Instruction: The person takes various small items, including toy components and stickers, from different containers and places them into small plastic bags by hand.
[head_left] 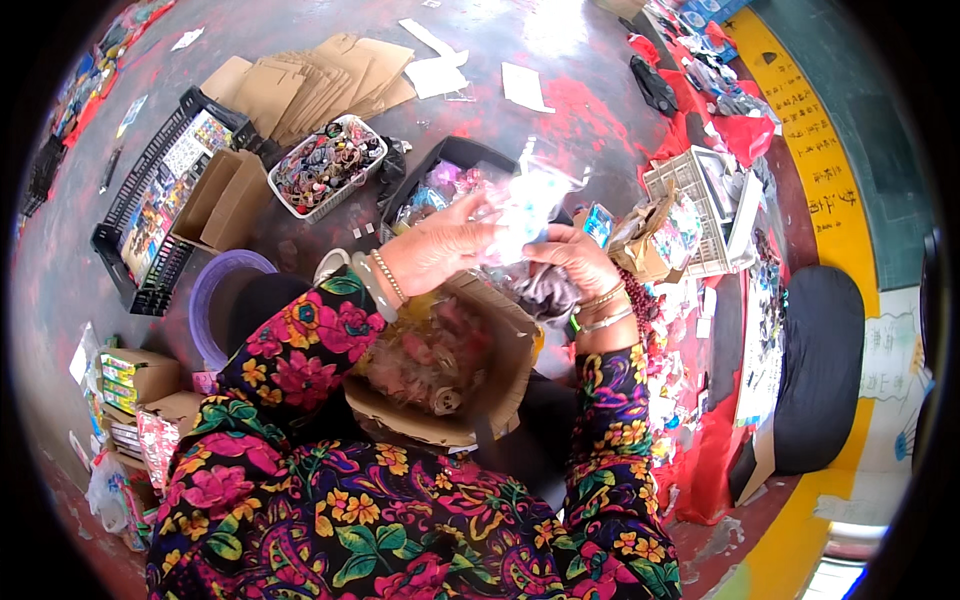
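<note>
Here, both hands lift a clear plastic packet (520, 205) above an open cardboard box (450, 370): left hand (440, 245) fingers grasping its left side, right hand (572, 258) fingers clenched on its lower right; the packet's long axis runs upward.

Both forearms come up from the lower edge in flowered sleeves and meet near the middle of the frame. The left hand (440, 250) sits just left of centre, palm down, fingers curled toward the right, bangles on its wrist. The right hand (572, 258) lies just beside it, knuckles up, fingers bent inward, bracelets at the wrist. The two hands are nearly touching
</note>
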